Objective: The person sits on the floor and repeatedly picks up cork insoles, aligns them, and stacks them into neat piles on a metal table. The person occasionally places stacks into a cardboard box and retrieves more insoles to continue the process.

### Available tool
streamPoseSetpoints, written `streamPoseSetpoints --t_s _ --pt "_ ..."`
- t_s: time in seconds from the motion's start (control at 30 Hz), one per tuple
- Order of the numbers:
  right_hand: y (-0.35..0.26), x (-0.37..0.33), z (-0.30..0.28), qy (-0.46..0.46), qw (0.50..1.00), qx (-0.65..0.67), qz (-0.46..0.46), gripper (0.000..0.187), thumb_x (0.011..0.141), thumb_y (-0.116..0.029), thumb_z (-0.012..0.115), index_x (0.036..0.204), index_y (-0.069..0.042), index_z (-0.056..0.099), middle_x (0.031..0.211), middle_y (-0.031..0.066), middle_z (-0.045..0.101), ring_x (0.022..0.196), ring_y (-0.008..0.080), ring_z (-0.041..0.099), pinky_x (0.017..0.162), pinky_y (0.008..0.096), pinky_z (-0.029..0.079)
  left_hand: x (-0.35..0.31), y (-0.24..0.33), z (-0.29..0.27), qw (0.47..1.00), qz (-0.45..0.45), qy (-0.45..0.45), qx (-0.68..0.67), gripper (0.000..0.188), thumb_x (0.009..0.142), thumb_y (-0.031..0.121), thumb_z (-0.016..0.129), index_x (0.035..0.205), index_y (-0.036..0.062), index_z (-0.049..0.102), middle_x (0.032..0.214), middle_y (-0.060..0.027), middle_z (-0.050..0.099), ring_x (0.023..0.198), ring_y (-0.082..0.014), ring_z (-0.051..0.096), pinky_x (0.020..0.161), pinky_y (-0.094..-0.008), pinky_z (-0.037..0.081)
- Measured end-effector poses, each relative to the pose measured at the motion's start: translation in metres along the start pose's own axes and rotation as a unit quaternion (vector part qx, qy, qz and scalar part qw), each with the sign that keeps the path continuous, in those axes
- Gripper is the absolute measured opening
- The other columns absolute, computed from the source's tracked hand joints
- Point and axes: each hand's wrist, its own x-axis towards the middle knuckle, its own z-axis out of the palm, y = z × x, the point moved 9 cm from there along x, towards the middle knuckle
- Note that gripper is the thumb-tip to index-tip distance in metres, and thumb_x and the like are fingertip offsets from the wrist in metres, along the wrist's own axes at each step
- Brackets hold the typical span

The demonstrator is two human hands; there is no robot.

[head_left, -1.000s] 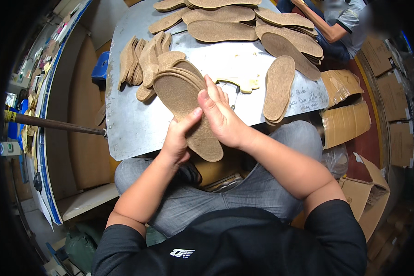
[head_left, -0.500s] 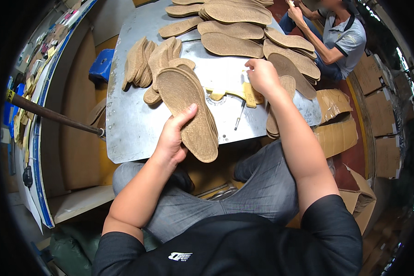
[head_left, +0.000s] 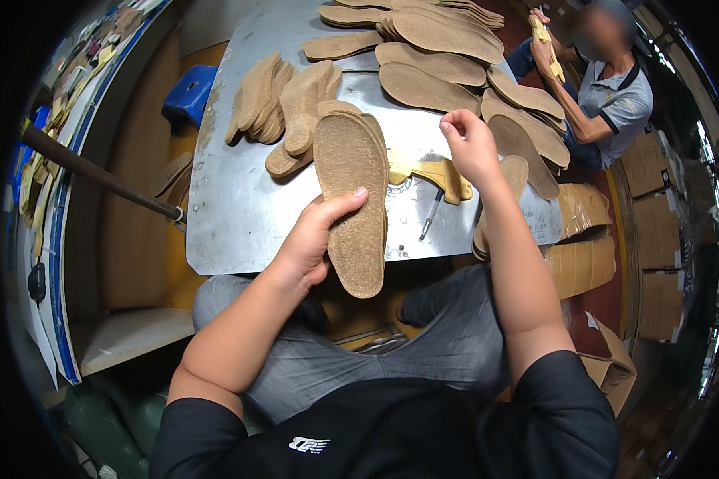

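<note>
A stack of brown cork-like insoles [head_left: 349, 215] is upright in my left hand [head_left: 311, 235], whose thumb presses across the top insole while the fingers go behind. My right hand [head_left: 473, 148] hovers over the table with its fingers curled and thumb drawn in; whatever may be between them is hidden. Below it on the table lie a yellow flat piece [head_left: 454, 185] and a slim pen-like tool [head_left: 431, 214]. Close to the right forearm stands a pile of insoles [head_left: 514, 176].
The metal table [head_left: 232, 215] carries insole bundles [head_left: 260, 96] at left and more insoles [head_left: 443, 36] at the back. A blue stool [head_left: 190, 94] stands left, near a slanting pole [head_left: 96, 172]. Cardboard boxes [head_left: 587, 239] are at right, where another person [head_left: 611, 100] holds yellowish pieces.
The insole stack in my left hand has turned more upright, its top insole facing me. My right hand has risen off the yellow piece. The whole view has shifted slightly.
</note>
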Motion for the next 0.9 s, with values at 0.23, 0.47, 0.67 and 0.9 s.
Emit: streamPoseSetpoints --t_s 0.23,0.47,0.67,0.9 --pt "-0.145 -0.086 -0.004 -0.138 0.927 0.345 -0.051 0.008 0.104 -0.003 0.076 0.111 0.0 0.076 0.103 0.0022 0.076 0.093 0.0105 0.071 0.083 0.0292 0.057 -0.003 0.01 0.01 0.99 0.099 0.01 0.104 0.051 0.107 0.028 0.076 0.143 -0.006 0.062 0.124 -0.0135 0.076 0.108 -0.0221 0.077 0.092 -0.0368 0.063" --pt "-0.175 -0.108 0.001 -0.056 0.948 0.066 -0.307 0.027 0.085 0.004 0.082 0.111 -0.003 0.081 0.096 0.0093 0.08 0.091 0.0286 0.072 0.082 0.0389 0.059 0.004 -0.008 0.01 0.994 0.098 -0.008 0.048 0.056 0.108 0.033 0.075 0.147 -0.0039 0.058 0.124 -0.0163 0.075 0.108 -0.0236 0.077 0.092 -0.0373 0.064" --pt "-0.18 -0.113 -0.004 -0.037 0.952 0.043 -0.302 0.025 0.081 0.001 0.083 0.106 -0.005 0.08 0.089 0.0088 0.077 0.087 0.0303 0.068 0.077 0.0413 0.057 0.007 -0.012 0.015 0.995 0.091 0.001 0.05 0.061 0.11 0.04 0.075 0.148 -0.0039 0.055 0.128 -0.0166 0.073 0.11 -0.0238 0.077 0.093 -0.0378 0.065" --pt "-0.191 -0.121 0.004 -0.012 0.933 0.011 -0.359 0.022 0.081 -0.004 0.083 0.102 -0.007 0.078 0.095 0.0047 0.077 0.093 0.0305 0.068 0.083 0.0422 0.057 0.008 -0.015 -0.003 0.995 0.089 0.027 0.026 0.05 0.117 0.033 0.065 0.154 0.001 0.056 0.137 -0.0131 0.072 0.123 -0.0222 0.073 0.104 -0.0379 0.061"
